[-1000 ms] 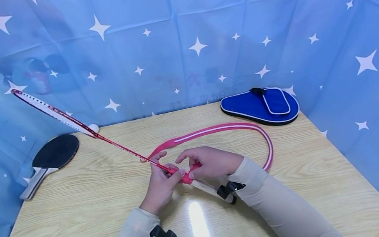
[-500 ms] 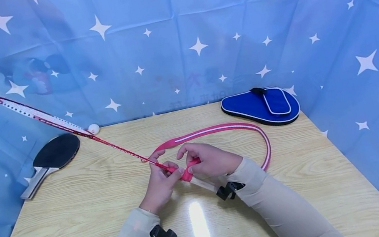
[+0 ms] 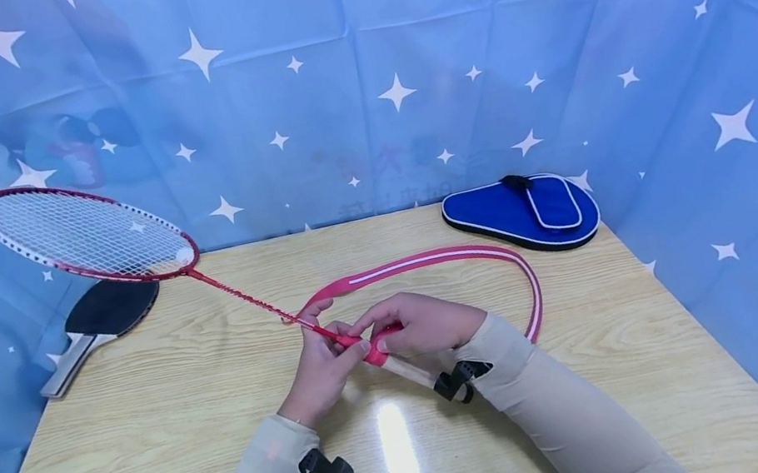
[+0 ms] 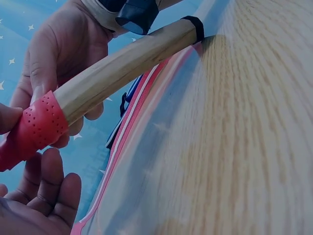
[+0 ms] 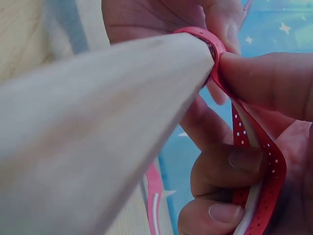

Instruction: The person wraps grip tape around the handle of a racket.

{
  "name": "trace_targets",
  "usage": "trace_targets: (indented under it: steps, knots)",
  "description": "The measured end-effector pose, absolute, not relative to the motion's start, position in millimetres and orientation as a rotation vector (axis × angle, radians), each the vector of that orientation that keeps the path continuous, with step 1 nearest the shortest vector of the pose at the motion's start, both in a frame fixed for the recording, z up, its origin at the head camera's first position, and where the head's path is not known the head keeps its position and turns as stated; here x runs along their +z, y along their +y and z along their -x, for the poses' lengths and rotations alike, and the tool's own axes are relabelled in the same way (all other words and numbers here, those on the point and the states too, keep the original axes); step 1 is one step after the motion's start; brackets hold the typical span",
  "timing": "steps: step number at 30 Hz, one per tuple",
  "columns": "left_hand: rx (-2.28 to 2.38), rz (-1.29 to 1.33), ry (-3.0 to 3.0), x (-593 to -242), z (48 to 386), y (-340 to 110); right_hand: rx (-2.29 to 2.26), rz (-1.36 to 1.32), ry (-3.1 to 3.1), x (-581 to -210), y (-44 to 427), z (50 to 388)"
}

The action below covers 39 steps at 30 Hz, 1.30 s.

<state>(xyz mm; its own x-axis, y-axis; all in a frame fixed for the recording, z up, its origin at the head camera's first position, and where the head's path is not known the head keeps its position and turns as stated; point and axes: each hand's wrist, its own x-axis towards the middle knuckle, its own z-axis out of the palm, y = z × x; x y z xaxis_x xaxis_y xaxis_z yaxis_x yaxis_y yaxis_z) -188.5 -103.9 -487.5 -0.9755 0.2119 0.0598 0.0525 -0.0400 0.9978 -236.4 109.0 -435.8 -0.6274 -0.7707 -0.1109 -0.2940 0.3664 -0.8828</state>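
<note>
A red badminton racket (image 3: 233, 289) slants up to the left, its strung face visible. My left hand (image 3: 319, 374) grips it where the shaft meets the handle, thumb pressing on red perforated grip tape (image 4: 41, 120) wound round the handle's upper end. Below the wrap, the handle (image 4: 132, 66) is bare wood with a black end cap. My right hand (image 3: 428, 325) holds the loose length of the tape, thumb near the wrap and other fingers curled over the strip (image 5: 271, 181), which shows a pale strip along its inner side.
A pink strap-like band with a white stripe (image 3: 443, 256) curves across the table (image 3: 237, 464) behind my hands. At the back left lie a black table tennis bat (image 3: 113, 307) and a white ball (image 3: 185, 255), seen through the strings. A blue bat case (image 3: 520, 216) lies back right.
The racket has turned about its length, so its head goes from edge-on to showing its face, and the head end swings left. My right fingers have shifted closer to the left hand.
</note>
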Motion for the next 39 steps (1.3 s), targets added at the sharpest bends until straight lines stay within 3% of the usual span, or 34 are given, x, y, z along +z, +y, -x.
trace_targets:
  steps: [16, 39]
  knots:
    - [2.156, -0.196, 2.083, -481.8, 184.1, -100.7, -1.161, 0.910, 2.174, -432.1, 108.1, 234.0]
    - [2.173, -0.256, 2.109, -482.6, 183.1, -100.9, -1.185, 0.903, 2.099, -431.0, 110.1, 233.5]
